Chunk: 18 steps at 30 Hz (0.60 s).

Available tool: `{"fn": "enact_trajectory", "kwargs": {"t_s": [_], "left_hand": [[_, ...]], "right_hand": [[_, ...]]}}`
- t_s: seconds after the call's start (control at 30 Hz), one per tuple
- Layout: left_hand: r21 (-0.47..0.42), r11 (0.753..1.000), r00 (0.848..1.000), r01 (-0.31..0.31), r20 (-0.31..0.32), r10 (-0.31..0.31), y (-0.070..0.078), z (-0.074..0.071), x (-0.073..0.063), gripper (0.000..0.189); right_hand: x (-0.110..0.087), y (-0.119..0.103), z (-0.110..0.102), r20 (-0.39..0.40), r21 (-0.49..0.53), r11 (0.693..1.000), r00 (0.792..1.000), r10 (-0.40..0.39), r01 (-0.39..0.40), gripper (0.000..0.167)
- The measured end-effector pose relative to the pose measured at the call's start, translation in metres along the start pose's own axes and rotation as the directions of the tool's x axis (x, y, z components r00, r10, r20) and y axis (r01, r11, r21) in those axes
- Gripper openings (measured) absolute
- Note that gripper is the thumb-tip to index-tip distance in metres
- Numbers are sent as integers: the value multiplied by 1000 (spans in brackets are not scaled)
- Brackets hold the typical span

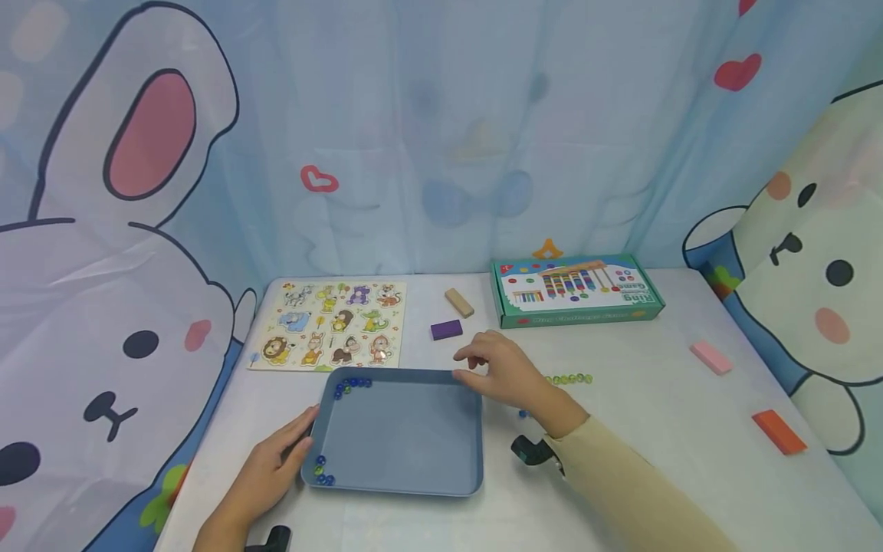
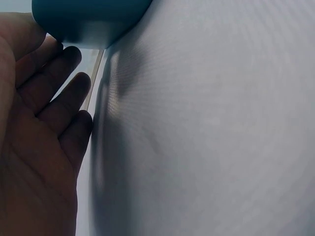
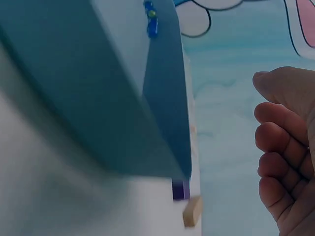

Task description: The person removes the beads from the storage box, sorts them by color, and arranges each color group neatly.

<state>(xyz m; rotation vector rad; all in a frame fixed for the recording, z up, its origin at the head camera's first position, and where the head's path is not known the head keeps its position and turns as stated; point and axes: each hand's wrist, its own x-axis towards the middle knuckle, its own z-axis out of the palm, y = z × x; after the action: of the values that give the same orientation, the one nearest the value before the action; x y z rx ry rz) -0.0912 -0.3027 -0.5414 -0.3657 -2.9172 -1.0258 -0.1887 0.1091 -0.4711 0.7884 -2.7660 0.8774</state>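
A blue-grey tray (image 1: 403,437) lies on the table, with blue and green marbles (image 1: 353,383) in its far left corner. More marbles (image 1: 321,474) sit in its near left corner. My left hand (image 1: 265,465) rests beside the tray's left wall, its fingertips at the rim; in the left wrist view its fingers (image 2: 66,101) are loosely extended. Over the tray's far right corner hovers my right hand (image 1: 507,372). Its fingers (image 3: 275,137) hang loosely curled in the right wrist view, thumb apart, and nothing shows between them.
Green marbles (image 1: 572,379) line up right of my right hand, with a blue marble (image 1: 523,414) nearer. An animal puzzle board (image 1: 331,326), purple block (image 1: 446,330), tan block (image 1: 458,303) and toy box (image 1: 579,291) stand behind. Pink (image 1: 711,357) and orange-red blocks (image 1: 779,432) lie right.
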Motion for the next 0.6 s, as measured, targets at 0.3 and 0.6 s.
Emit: {"fn": "enact_trajectory", "kwargs": {"t_s": [0.3,0.6], "left_hand": [[-10,1000,1000,-10,-5,10,0,0,-1,50],[-12,1000,1000,17,11,-16,-1,0,1,50]], "right_hand": [[44,-46,36,172,-5,986,971,-164,167,24],[68,-82,76,353,-17,929,871,-341,370,30]]}}
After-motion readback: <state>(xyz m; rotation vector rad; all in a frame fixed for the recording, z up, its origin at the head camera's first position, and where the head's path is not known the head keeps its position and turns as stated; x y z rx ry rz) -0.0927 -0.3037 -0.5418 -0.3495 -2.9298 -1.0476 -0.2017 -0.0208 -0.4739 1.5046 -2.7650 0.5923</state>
